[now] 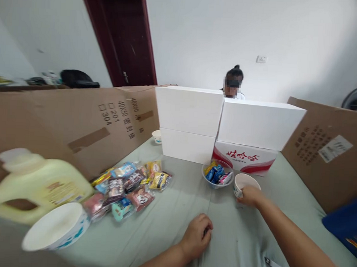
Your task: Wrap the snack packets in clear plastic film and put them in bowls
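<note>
White bowl [245,180] sits gripped at its near side by the right hand [250,196]; the left hand [196,236] lies loosely curled.

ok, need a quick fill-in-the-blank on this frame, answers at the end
1. The person's ____ hand is on the white cup.
2. In the picture, the clear bowl of wrapped snacks stands to the ____ of that cup.
3. The lower right-hand box bears large characters coloured ____.
4. The left-hand stack of white boxes is ____ boxes high.

Missing words: right; left; red; two
</note>
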`<move>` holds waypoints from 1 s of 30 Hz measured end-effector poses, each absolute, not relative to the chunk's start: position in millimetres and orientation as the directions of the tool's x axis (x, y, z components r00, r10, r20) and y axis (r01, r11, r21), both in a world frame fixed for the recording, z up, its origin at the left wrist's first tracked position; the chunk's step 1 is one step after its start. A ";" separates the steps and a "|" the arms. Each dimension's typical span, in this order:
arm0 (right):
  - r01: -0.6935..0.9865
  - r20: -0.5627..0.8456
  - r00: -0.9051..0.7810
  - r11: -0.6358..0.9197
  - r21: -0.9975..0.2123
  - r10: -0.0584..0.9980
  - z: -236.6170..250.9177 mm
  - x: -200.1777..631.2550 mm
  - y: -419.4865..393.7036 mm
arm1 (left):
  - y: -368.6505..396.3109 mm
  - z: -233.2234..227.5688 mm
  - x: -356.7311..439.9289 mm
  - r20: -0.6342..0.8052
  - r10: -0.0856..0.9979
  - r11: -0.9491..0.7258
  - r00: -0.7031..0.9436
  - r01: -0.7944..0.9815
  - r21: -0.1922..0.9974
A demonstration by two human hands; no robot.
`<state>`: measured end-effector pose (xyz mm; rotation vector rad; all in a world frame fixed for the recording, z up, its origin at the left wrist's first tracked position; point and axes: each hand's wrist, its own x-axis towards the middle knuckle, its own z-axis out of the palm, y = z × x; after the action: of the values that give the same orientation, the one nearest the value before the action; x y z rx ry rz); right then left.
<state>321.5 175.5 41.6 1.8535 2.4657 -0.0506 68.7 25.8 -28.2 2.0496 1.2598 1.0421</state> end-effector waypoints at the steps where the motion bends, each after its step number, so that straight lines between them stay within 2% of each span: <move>1: 0.958 -0.082 -0.284 0.287 0.026 0.955 42.3 322.1 175.6 | 26.0 -29.3 70.1 0.346 0.898 -0.440 0.272 0.508 0.741; 3: 0.949 -0.112 -0.296 0.305 0.073 0.948 45.5 321.7 174.1 | 26.0 -32.4 72.9 0.349 0.897 -0.442 0.272 0.521 0.730; 7: 0.939 -0.044 -0.303 0.306 0.155 0.952 48.7 322.0 158.8 | 22.9 -33.9 71.7 0.383 0.884 -0.468 0.268 0.513 0.720; 9: 0.940 0.051 -0.298 0.283 0.190 0.953 44.7 329.2 145.2 | 22.2 -25.7 61.4 0.430 0.866 -0.498 0.255 0.515 0.698; 11: 0.940 0.196 -0.311 0.271 0.207 0.930 36.5 343.1 131.3 | 27.5 -9.2 40.4 0.445 0.865 -0.485 0.231 0.608 0.628; 13: 0.936 0.331 -0.343 0.290 0.201 0.879 26.6 360.6 120.1 | 42.1 13.7 8.9 0.393 0.902 -0.373 0.180 0.783 0.498; 14: 0.933 0.373 -0.356 0.306 0.187 0.857 22.2 368.9 116.0 | 52.8 26.0 -9.6 0.337 0.934 -0.259 0.121 0.880 0.399; 16: 0.934 0.413 -0.358 0.326 0.148 0.838 16.8 380.8 110.4 | 77.4 48.6 -47.5 0.315 0.948 -0.153 0.038 0.925 0.348; 19: 0.947 0.414 -0.314 0.314 0.069 0.854 20.0 379.6 104.1 | 110.6 71.1 -92.5 0.225 0.974 -0.087 0.021 0.954 0.288; 22: 0.946 0.332 -0.295 0.323 -0.030 0.896 31.3 360.1 98.2 | 129.1 78.3 -109.9 0.081 0.995 -0.078 0.060 0.970 0.231; 24: 0.958 0.309 -0.258 0.284 -0.041 0.916 36.5 346.7 97.9 | 134.9 77.5 -109.3 0.014 0.997 -0.071 0.070 0.980 0.188; 27: 0.968 0.266 -0.222 0.245 -0.057 0.938 37.9 338.4 100.5 | 136.1 75.1 -100.2 -0.025 0.994 -0.103 0.108 0.985 0.141; 30: 0.972 0.238 -0.196 0.221 -0.081 0.951 38.4 343.4 97.1 | 124.5 76.1 -85.0 -0.037 0.984 -0.166 0.173 0.976 0.141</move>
<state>343.4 97.1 38.4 2.1200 2.6286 0.1486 -85.0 124.5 76.1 2.3011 1.9378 0.0947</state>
